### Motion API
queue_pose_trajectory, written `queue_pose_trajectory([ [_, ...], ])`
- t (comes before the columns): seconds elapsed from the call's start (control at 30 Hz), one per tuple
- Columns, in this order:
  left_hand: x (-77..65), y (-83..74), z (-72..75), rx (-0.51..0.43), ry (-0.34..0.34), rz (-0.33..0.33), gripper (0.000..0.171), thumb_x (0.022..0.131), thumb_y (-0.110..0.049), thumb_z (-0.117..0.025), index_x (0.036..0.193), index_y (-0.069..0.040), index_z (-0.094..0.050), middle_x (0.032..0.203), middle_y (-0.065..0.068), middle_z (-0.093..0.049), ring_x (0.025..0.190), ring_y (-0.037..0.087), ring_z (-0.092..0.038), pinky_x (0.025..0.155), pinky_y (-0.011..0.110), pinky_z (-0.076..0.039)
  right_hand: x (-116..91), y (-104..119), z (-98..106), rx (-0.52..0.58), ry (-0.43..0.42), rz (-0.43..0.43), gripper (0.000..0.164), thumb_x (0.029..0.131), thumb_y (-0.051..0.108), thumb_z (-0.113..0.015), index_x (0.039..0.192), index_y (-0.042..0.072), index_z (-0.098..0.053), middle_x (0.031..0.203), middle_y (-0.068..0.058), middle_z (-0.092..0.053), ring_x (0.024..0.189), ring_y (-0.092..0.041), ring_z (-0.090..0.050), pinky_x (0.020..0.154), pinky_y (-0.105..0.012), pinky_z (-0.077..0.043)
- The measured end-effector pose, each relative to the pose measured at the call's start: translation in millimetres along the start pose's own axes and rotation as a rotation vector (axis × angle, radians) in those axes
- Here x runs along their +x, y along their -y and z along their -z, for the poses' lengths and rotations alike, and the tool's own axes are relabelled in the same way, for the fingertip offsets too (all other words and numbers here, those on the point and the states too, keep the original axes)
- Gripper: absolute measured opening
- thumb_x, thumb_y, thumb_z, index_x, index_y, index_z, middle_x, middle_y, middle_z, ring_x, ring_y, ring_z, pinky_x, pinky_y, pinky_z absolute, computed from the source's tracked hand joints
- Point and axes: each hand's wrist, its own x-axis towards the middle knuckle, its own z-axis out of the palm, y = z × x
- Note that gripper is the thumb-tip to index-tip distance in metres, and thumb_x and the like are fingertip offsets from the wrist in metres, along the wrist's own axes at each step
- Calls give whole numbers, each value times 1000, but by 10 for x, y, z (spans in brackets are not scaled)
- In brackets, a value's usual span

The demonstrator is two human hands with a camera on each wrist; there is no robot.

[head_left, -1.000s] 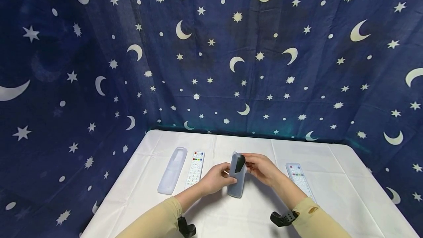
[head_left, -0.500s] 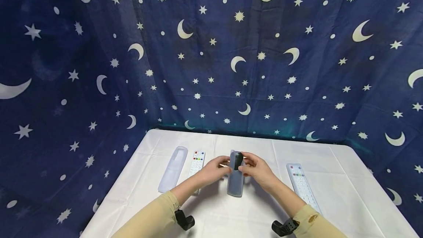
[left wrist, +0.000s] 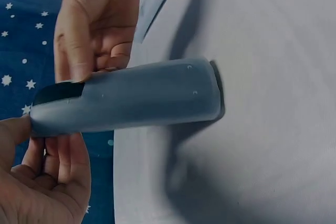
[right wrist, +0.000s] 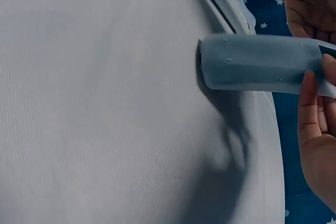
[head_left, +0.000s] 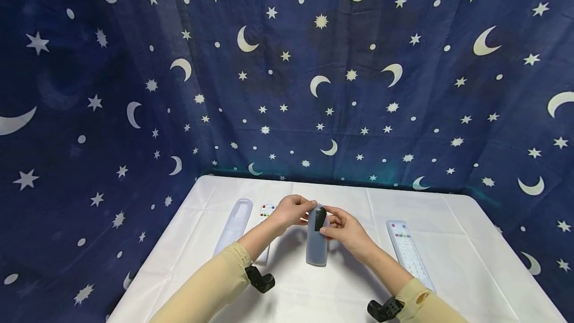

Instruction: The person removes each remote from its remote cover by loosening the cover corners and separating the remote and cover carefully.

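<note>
A translucent silicone remote cover (head_left: 316,253) is held up on end over the middle of the table, with a dark remote (head_left: 320,218) showing black through an opening near its top. My left hand (head_left: 289,214) pinches the cover's top edge between thumb and fingers. On the other side, my right hand (head_left: 349,231) grips the upper part, thumb on the face by the black area and fingers behind. In the left wrist view the cover (left wrist: 152,95) spans between both hands, its lower end close over the white cloth. The right wrist view shows the same lower end (right wrist: 236,61).
Left of the hands lie a flat translucent cover (head_left: 234,221) and a white remote (head_left: 265,212) with coloured buttons, partly hidden by my left arm. At right is another white remote in a clear cover (head_left: 409,250). A starry curtain (head_left: 287,88) backs the white table (head_left: 350,283).
My left hand has moved from the cover's left side up to its top edge. My right thumb has come round onto the face beside the black area.
</note>
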Motion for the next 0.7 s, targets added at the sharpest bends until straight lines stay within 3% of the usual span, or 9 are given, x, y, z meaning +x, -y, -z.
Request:
queue_pose_trajectory([
  [0.27,0,11,9,-49,2,19,32,100,-32,-67,103,1,-70,92,7,-67,83,18,-65,77,37,-61,-37,-15,-2,-106,26,2,42,88,7,-79,122,-6,-59,101,-10,-69,92,-22,-65,80,-43,-56],
  [0.53,7,62,33,-150,41,80,32,103,-27,-63,105,3,-69,91,7,-68,77,13,-66,77,31,-60,-34,-28,-29,-140,-1,11,39,88,6,-79,120,-6,-59,101,-9,-68,92,-22,-63,75,-33,-54],
  [0.7,20,139,20,-216,26,110,28,104,-23,-62,102,5,-67,80,4,-66,69,8,-63,69,22,-58,-45,-36,-34,-151,-11,9,40,88,6,-78,121,-6,-59,104,-8,-68,94,-23,-62,75,-32,-53],
])
